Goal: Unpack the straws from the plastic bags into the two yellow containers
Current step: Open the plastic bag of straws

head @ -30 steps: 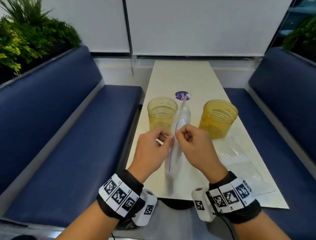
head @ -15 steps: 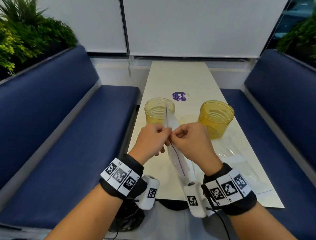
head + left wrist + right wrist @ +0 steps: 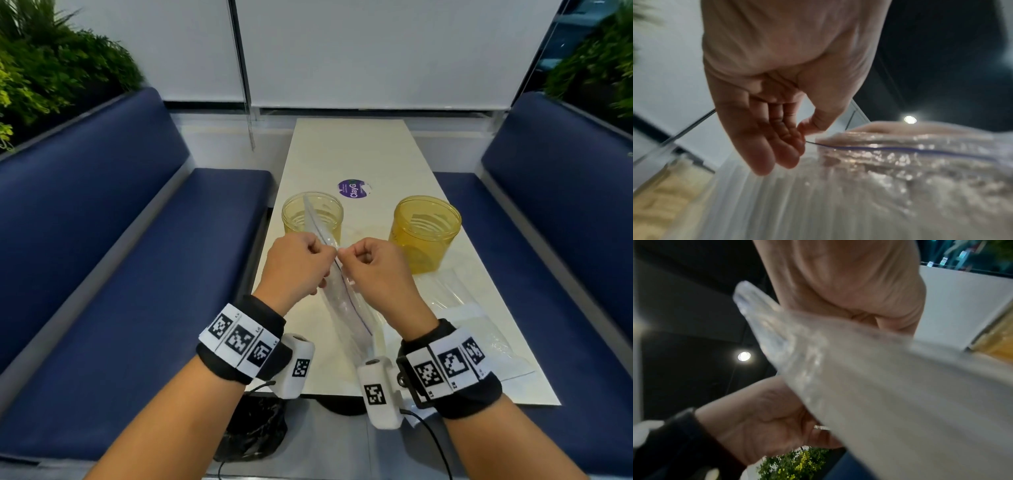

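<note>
Straws are not individually discernible; they presumably sit inside the zip bag [image 3: 337,294], which is held edge-on at the centre of the head view, above the near half of the worktop [image 3: 346,154].

Left to right in the head view:

- Left hand [image 3: 296,267]: fingers curled, pinching one lip of the bag at its top edge. The left wrist view shows the thumb and fingertips [image 3: 797,144] closed on the film at the end of the purple zip line.
- Right hand [image 3: 373,270]: fingers curled, pinching the opposite lip just beside the left hand. In the right wrist view the bag covers the fingertips.

Step in hand, as judged: opening the zip seal. To do it well:

1. Grip each lip close to the seal, above the zip line.
2. Pull the two lips apart sideways, evenly.
3. Keep the bag's mouth uppermost so the contents do not spill.
4. Work along the seal towards its far end.

Count:

- Yellow containers: two. The left container [image 3: 312,219] stands at centre left, partly behind the bag; the right container [image 3: 426,233] stands at centre right. Both are upright with open mouths, and no straws are visible in either.
- Plastic bags: one in the hands. Further clear plastic [image 3: 459,308] lies flat at lower right on the worktop; its number cannot be told.
- Round purple sticker [image 3: 354,189]: one, beyond the containers.
</note>
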Demonstrator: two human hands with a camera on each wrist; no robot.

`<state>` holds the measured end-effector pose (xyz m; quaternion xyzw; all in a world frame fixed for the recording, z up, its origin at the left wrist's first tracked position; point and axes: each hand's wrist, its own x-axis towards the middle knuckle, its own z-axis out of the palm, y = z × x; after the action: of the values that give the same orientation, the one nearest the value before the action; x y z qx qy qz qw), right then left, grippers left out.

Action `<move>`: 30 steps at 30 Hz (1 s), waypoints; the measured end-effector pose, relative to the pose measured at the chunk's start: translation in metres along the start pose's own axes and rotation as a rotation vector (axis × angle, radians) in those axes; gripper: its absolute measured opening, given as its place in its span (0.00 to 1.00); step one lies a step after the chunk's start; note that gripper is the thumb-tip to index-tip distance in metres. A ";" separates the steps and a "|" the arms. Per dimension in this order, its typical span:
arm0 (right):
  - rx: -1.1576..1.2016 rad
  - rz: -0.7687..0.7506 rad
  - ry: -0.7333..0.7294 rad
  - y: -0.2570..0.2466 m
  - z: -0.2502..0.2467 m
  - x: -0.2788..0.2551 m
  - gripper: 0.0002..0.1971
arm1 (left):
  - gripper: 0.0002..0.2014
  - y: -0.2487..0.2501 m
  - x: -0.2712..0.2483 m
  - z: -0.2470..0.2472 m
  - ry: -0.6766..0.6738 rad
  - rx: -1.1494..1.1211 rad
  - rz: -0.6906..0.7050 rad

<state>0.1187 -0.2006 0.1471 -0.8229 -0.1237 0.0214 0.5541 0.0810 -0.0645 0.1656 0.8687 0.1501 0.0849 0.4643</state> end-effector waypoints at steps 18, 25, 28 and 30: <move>-0.659 -0.085 -0.092 -0.018 0.006 0.013 0.20 | 0.17 0.003 0.002 0.001 0.048 0.039 0.095; -0.738 -0.070 0.066 -0.028 -0.004 0.015 0.20 | 0.10 0.004 0.000 -0.008 0.233 0.267 0.112; -0.726 -0.090 0.089 -0.034 -0.013 0.018 0.06 | 0.06 0.004 0.000 -0.017 0.199 0.244 0.121; -0.758 -0.139 0.048 -0.038 -0.019 0.018 0.14 | 0.13 0.005 0.001 -0.023 0.127 0.307 0.122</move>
<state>0.1329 -0.1998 0.1913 -0.9593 -0.1652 -0.0827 0.2137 0.0760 -0.0488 0.1825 0.9298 0.1373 0.1439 0.3098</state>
